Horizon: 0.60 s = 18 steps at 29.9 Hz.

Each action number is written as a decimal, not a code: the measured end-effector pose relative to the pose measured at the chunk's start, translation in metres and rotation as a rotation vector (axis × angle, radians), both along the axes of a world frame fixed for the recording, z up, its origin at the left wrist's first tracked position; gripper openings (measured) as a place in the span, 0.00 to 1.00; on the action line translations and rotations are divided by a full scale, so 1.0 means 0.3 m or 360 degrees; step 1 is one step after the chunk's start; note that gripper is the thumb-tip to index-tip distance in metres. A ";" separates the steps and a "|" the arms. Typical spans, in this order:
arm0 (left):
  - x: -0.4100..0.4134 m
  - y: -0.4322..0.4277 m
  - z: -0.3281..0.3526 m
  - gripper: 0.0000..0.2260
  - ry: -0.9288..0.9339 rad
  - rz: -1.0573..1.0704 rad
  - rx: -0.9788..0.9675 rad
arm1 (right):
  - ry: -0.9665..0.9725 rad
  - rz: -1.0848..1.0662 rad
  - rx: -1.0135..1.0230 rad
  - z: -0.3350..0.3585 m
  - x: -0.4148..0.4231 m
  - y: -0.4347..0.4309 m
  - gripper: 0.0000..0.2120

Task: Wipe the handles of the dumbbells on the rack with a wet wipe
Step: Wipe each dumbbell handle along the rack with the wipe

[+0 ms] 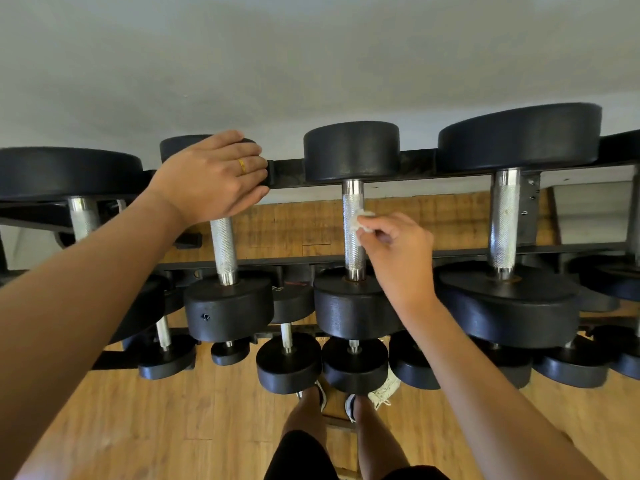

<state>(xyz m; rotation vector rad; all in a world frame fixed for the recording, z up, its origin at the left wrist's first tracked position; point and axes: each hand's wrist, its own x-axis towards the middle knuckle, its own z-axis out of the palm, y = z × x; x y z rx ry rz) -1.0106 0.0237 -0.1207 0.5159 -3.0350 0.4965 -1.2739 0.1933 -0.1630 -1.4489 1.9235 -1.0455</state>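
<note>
Black dumbbells with knurled steel handles lie across the top tier of a black rack (419, 166). My right hand (398, 251) pinches a small crumpled white wet wipe (362, 221) and holds it against the right side of the middle dumbbell's handle (352, 233), about halfway along. My left hand (214, 178) rests flat, fingers straight, over the far head of the dumbbell to its left, whose handle (224, 247) shows below the palm. Two more top-tier handles stand at far left (83, 220) and at right (504, 220).
Lower tiers hold several smaller black dumbbells (289, 362). A grey wall (311, 64) rises behind the rack. Below is wooden flooring (173, 427), with my legs and shoes (320, 396) close to the rack's front.
</note>
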 end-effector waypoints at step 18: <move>0.001 0.003 0.003 0.19 -0.0029 0.0015 0.0018 | -0.0115 0.0163 0.0767 0.009 -0.030 0.083 0.07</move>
